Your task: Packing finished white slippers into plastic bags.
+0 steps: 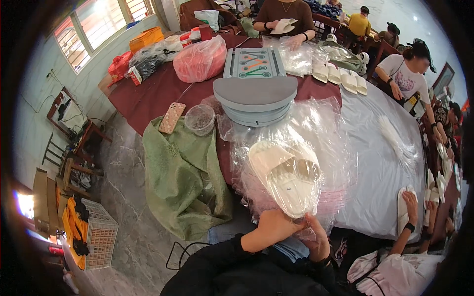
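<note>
A pair of cream slippers (286,177) lies sole to sole or overlapped inside a clear plastic bag (316,148), toes pointing away from me. My left hand (276,229) closes on the bag's near end, by the slippers' heels. Beside it, my right hand (316,239) pinches the gathered plastic at the same end. Under the bagged pair is a thick stack of clear bags (340,197), pinkish at its near edge. Just beyond stands a grey machine (254,93) with a rounded front.
A green sack (182,197) drapes over the table's left edge, with a patterned phone (172,118) and a clear tub (200,120) on top. Loose slippers (348,81) rest at the back right. Co-workers sit across and to my right; one hand (410,209) holds a slipper.
</note>
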`<state>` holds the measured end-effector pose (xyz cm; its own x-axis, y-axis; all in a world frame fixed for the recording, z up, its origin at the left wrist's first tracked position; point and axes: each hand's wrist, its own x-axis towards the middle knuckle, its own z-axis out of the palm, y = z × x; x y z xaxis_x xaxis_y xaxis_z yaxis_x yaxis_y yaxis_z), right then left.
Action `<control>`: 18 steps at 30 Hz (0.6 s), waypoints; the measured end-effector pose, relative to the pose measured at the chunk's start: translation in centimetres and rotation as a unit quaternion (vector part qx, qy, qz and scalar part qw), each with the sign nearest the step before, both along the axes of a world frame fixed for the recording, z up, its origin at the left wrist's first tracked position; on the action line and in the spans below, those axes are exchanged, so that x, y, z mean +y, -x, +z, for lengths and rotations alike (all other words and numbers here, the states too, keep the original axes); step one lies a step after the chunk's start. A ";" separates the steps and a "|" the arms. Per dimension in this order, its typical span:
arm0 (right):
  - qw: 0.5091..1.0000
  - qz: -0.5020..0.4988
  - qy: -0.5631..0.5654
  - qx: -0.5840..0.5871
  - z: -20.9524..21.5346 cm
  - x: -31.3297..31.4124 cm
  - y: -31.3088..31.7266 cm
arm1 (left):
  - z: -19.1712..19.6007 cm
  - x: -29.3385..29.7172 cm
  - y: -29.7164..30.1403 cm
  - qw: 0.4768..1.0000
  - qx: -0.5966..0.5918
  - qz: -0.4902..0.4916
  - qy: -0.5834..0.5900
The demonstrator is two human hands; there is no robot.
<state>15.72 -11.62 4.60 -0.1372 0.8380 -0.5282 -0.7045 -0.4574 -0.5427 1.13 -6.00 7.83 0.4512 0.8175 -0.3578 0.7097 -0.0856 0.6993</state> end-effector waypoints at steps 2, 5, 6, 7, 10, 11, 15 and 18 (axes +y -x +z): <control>1.000 0.014 0.006 0.011 -1.9 0.1 -0.5 | -1.1 -0.2 0.1 1.000 0.011 0.012 0.001; 0.996 0.051 -0.047 0.054 -1.8 0.8 -1.6 | -3.7 -0.3 0.8 0.977 -0.058 -0.053 -0.199; 0.996 0.055 -0.045 0.057 -1.4 0.8 -1.2 | -4.2 -0.2 1.3 0.970 -0.086 -0.064 -0.217; 0.999 -0.007 -0.035 0.037 1.3 1.4 0.4 | -4.2 0.1 1.9 0.963 -0.112 -0.073 -0.234; 0.996 -0.067 -0.060 -0.013 0.6 1.3 -0.8 | -3.0 1.4 5.0 0.971 -0.149 -0.056 -0.176; 0.994 -0.051 -0.092 -0.037 -0.3 1.2 -1.3 | -3.5 1.7 6.5 0.981 -0.123 -0.004 -0.147; 0.983 -0.067 -0.149 -0.080 -0.4 0.8 0.0 | -6.9 5.6 12.5 0.795 -0.108 0.391 -0.451; 0.977 -0.026 -0.175 -0.115 -0.1 0.3 0.8 | -9.6 6.3 16.8 0.763 0.033 0.497 -0.412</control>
<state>14.94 -11.34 4.47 -0.0003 0.9756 -0.2195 -0.5625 -0.1817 -0.8066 -15.68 0.34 -1.72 -0.5352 0.7044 0.4663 0.7410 0.1264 0.6595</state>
